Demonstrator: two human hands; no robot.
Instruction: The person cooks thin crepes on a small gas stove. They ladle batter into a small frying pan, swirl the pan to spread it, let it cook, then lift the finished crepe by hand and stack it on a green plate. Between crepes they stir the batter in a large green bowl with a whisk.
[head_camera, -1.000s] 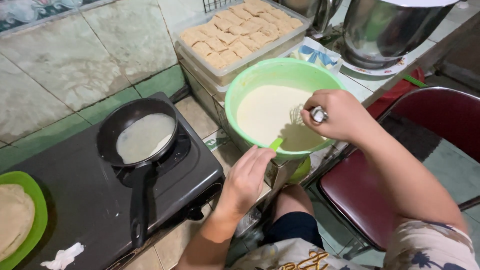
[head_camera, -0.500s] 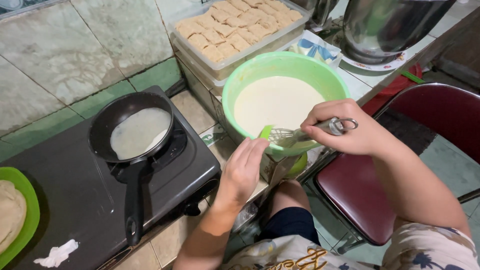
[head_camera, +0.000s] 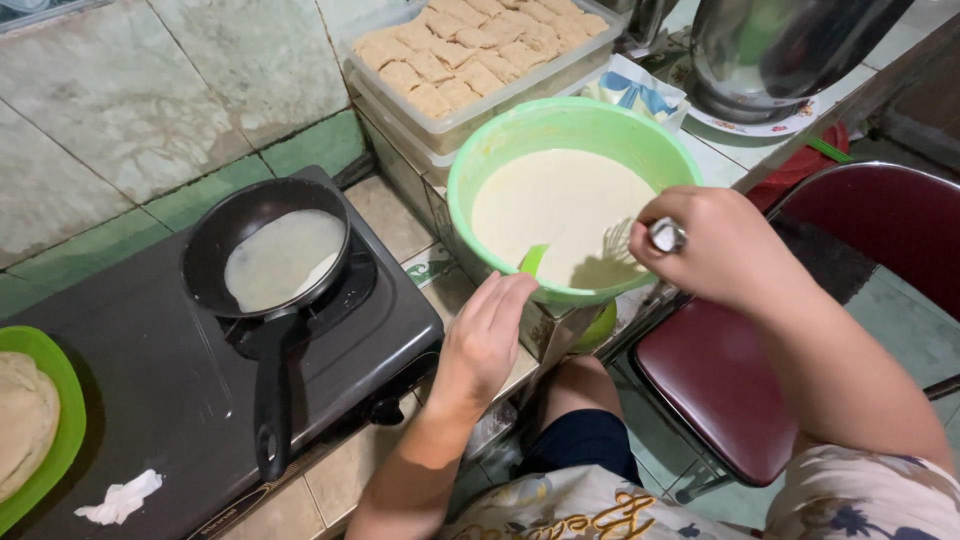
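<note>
A green bowl (head_camera: 520, 130) of pale batter stands on a box in front of me. My right hand (head_camera: 715, 245) grips a metal whisk (head_camera: 625, 238) whose wires dip into the batter at the bowl's near right side. My left hand (head_camera: 485, 335) rests against the bowl's near rim, fingers touching a green handle (head_camera: 533, 260) that sticks out of the batter. To the left, a black frying pan (head_camera: 265, 250) with a thin pale crepe in it sits on a black stove (head_camera: 150, 390).
A clear tub of folded pastries (head_camera: 470, 50) sits behind the bowl. A metal pot (head_camera: 780, 50) stands at top right, a dark red chair (head_camera: 850, 260) at right. A green plate of crepes (head_camera: 35, 420) and a crumpled tissue (head_camera: 120, 497) lie at left.
My right hand lifted the whisk across the bowl's near rim, then brought it back into the batter. The left hand moved up to touch the rim.
</note>
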